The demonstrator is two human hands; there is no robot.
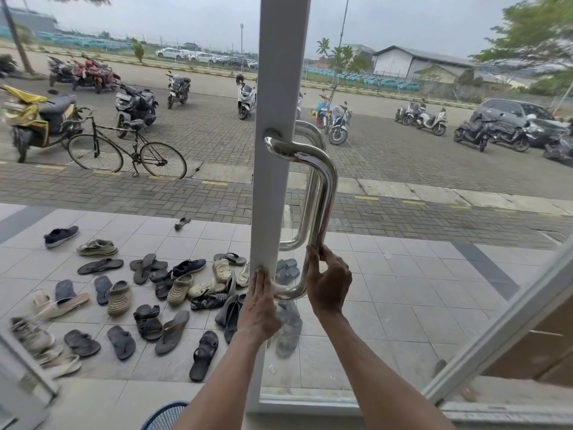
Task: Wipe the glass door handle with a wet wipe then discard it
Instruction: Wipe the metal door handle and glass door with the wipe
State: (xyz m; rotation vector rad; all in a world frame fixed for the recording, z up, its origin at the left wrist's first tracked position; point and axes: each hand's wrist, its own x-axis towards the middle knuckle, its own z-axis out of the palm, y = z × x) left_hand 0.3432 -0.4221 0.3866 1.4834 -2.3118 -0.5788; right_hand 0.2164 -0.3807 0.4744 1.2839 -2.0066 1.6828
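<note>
A polished steel D-shaped door handle [325,184] is fixed to the white frame [279,72] of a glass door. My right hand [328,283] is wrapped around the lower part of the handle's upright bar, just above the bottom bend. My left hand [259,305] lies flat, fingers together, against the white frame beside the handle's lower mount. No wet wipe shows in either hand; whatever is inside my right fist is hidden.
Many sandals and shoes [145,293] lie scattered on the tiled porch outside to the left. Beyond are a bicycle [127,150], parked motorbikes and a car [521,116]. A second glass door's frame [496,330] slants at the right. A blue mesh object [166,415] sits at the bottom edge.
</note>
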